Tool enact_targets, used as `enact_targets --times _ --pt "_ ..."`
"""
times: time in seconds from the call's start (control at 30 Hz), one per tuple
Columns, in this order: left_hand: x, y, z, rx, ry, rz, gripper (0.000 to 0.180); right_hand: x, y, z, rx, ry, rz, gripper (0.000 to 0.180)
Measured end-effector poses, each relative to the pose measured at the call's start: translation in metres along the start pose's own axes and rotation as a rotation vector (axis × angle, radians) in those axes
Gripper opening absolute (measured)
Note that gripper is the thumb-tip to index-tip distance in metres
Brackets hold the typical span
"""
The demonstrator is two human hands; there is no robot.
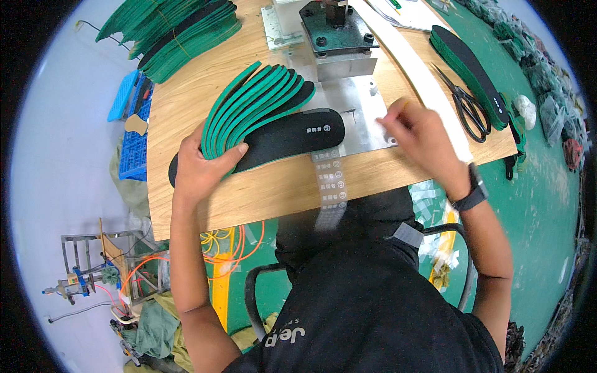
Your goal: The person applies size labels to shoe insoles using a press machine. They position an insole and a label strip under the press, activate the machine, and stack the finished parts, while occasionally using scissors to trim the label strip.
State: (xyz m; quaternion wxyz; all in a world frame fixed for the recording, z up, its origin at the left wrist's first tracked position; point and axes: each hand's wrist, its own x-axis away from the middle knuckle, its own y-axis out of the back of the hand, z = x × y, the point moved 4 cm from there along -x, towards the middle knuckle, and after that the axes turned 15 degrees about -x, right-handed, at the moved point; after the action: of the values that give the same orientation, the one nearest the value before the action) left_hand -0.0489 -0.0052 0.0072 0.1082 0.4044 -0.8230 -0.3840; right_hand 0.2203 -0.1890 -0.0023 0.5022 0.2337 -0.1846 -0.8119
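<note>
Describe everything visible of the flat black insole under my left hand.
The insole is long, face up, its right end rounded, with a black fabric-like top and thin green edge. White print marks that end, which lies over the metal plate. Your left hand and the fanned insoles cover part; a printed clear strip shows at its near edge.

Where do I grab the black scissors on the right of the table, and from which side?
Take the scissors by the handle loops, coming from the near side with the right hand. The loops are the near end; the blades point away. They lie between the white strip and the green-and-black insoles, so reaching down from above likely suits best.
</note>
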Motion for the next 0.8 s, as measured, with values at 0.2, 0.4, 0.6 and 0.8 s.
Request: enact_targets --times 0.2,0.4,0.6,0.8 --pt "-0.001 -0.002 0.0 0.046 0.041 0.01 0.041 0.027 -0.067 0.029 0.315 0.227 0.074 0.043" --pt "-0.002 0.001 0.005 0.055 0.044 0.062 0.044 0.021 -0.069 0.022 0.184 0.045 0.147 0.033" --pt "-0.004 -0.003 -0.002 0.139 0.001 0.081 0.056 0.012 -0.057 0.005 -0.306 -0.136 0.293 0.016" --pt "-0.007 -0.003 0.006 0.103 -0.016 0.084 0.059 0.014 -0.054 0.004 -0.521 -0.272 0.302 0.015"
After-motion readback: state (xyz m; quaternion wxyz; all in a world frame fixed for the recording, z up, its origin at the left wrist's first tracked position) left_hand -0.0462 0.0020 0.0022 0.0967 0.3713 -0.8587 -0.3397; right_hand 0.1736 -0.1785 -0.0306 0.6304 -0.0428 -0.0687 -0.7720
